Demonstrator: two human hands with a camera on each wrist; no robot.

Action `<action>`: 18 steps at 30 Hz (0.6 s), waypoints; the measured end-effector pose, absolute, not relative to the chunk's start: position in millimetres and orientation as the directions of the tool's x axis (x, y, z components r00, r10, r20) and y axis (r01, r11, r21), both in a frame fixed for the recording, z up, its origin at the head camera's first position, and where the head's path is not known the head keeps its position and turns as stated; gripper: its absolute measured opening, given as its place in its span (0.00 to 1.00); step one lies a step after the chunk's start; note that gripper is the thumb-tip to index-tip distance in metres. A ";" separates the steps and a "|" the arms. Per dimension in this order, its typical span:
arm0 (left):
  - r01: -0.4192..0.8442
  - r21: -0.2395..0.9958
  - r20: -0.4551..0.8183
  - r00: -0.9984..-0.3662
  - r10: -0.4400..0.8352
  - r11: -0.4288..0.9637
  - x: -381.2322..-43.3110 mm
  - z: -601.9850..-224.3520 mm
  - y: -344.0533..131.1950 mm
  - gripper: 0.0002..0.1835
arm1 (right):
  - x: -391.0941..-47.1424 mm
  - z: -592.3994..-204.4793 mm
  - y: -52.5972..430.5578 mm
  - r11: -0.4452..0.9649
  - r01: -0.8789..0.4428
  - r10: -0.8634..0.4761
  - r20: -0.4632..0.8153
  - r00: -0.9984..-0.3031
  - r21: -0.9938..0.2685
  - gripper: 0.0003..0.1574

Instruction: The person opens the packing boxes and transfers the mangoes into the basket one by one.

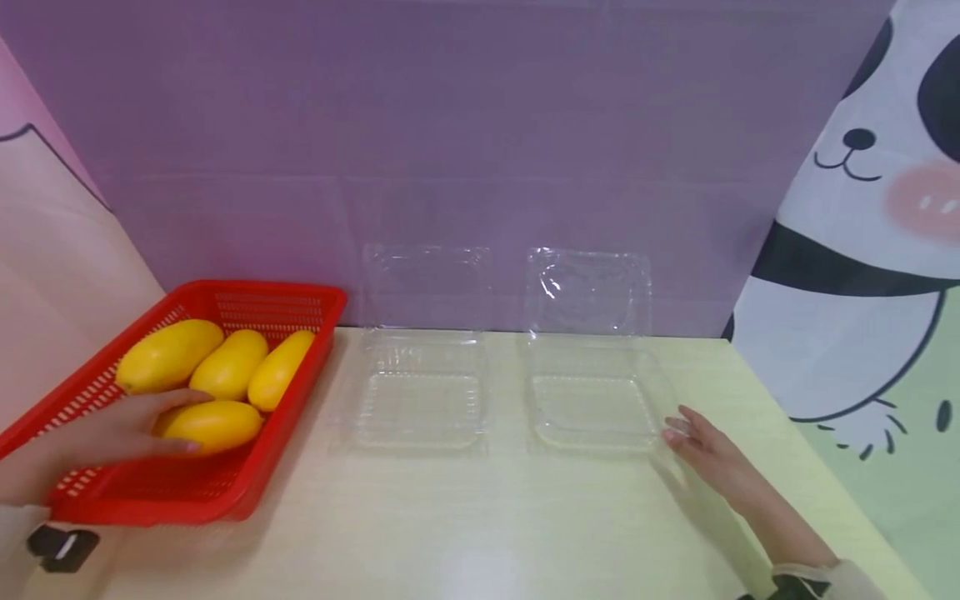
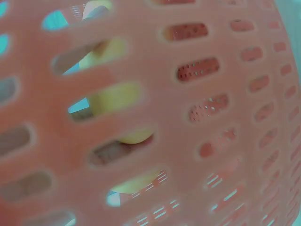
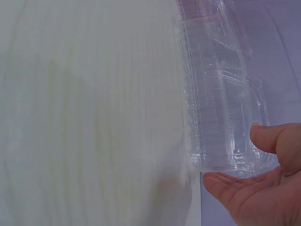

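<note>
In the head view my left hand (image 1: 127,429) reaches into the red plastic basket (image 1: 251,487). It grips the nearest yellow mango (image 1: 217,427), thumb on the near side and fingers over the far side. Three more mangoes (image 1: 168,354) lie behind it. My right hand (image 1: 716,462) is at the right edge of a clear plastic clamshell box (image 1: 588,408) with its lid raised. The right wrist view has the thumb and fingers of that hand (image 3: 268,183) apart around the corner of the box (image 3: 216,108). Basket slats (image 2: 155,113) hide most of the left hand from its wrist camera.
Between basket and right-hand box stands another clear clamshell box (image 1: 420,408), lid up. Everything rests on a pale wooden table (image 1: 465,517). A purple cloth (image 1: 465,150) hangs behind the table's back edge, and a panda print (image 1: 862,333) is at the right.
</note>
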State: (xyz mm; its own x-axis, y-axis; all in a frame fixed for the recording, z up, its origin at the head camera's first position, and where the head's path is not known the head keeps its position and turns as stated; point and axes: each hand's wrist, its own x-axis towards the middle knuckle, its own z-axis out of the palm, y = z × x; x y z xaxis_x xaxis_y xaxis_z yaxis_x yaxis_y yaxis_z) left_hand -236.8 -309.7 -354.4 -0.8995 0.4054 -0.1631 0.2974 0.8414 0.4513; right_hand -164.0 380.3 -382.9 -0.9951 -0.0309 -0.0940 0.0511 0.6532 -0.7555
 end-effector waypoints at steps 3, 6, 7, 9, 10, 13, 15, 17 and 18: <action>0.302 0.455 -0.169 -0.894 0.415 0.838 -237.5 -356.7 -310.5 0.40 | -164.2 -383.9 381.1 0.656 0.053 -0.030 -0.096 -0.995 -0.753 0.44; 0.282 0.462 -0.202 -0.890 0.409 0.841 -236.9 -355.1 -309.2 0.40 | -164.6 -384.4 381.7 0.654 0.057 -0.026 -0.098 -0.995 -0.755 0.45; 0.266 0.468 -0.223 -0.887 0.404 0.843 -236.3 -353.7 -308.4 0.41 | -164.8 -384.5 381.8 0.653 0.056 -0.027 -0.097 -0.995 -0.755 0.45; 0.257 0.472 -0.244 -0.881 0.405 0.844 -234.8 -352.0 -307.4 0.41 | -164.9 -384.8 381.7 0.650 0.050 -0.030 -0.091 -0.995 -0.758 0.44; 0.253 0.471 -0.257 -0.878 0.405 0.845 -234.0 -351.1 -306.9 0.41 | -164.8 -385.0 381.7 0.652 0.046 -0.032 -0.088 -0.996 -0.757 0.44; 0.253 0.470 -0.271 -0.870 0.411 0.846 -232.1 -349.6 -305.9 0.41 | -165.2 -385.9 382.4 0.654 0.032 -0.042 -0.078 -0.996 -0.755 0.44; 0.254 0.465 -0.274 -0.870 0.410 0.848 -231.6 -349.4 -305.3 0.41 | -165.5 -386.5 382.9 0.657 0.029 -0.044 -0.076 -0.996 -0.753 0.44; 0.251 0.463 -0.278 -0.870 0.408 0.850 -231.3 -348.9 -304.9 0.41 | -165.9 -386.7 383.2 0.657 0.026 -0.046 -0.075 -0.996 -0.753 0.44; 0.246 0.463 -0.283 -0.870 0.405 0.852 -231.3 -348.7 -304.9 0.41 | -166.1 -386.7 383.2 0.659 0.026 -0.047 -0.075 -0.996 -0.752 0.44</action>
